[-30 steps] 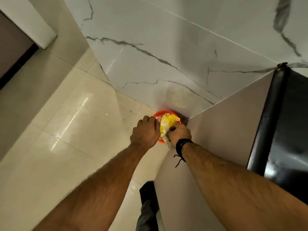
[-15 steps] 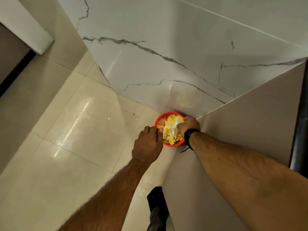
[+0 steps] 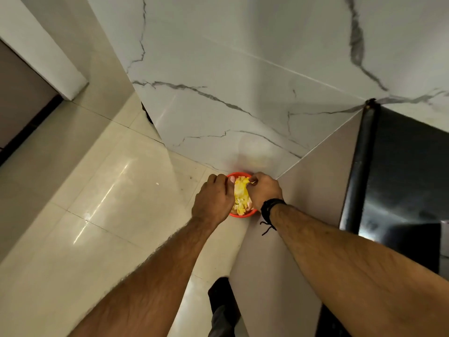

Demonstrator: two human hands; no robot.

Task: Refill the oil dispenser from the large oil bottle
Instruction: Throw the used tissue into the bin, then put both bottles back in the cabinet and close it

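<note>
Bin point(image 3: 243, 215) on floor point(image 3: 109, 190) in corner, against wall point(image 3: 218, 105)

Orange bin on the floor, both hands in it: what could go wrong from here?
1. The orange bin is heaped with yellow wrapper. The right hand pinches a piece at the rim, so scraps could spill onto the glossy floor tile.
2. The left hand grips the near rim of what looks like a light bin wedged in the corner; pressing down unevenly might tip it.
3. No oil bottle or dispenser is in view, so refilling has stalled.
</note>
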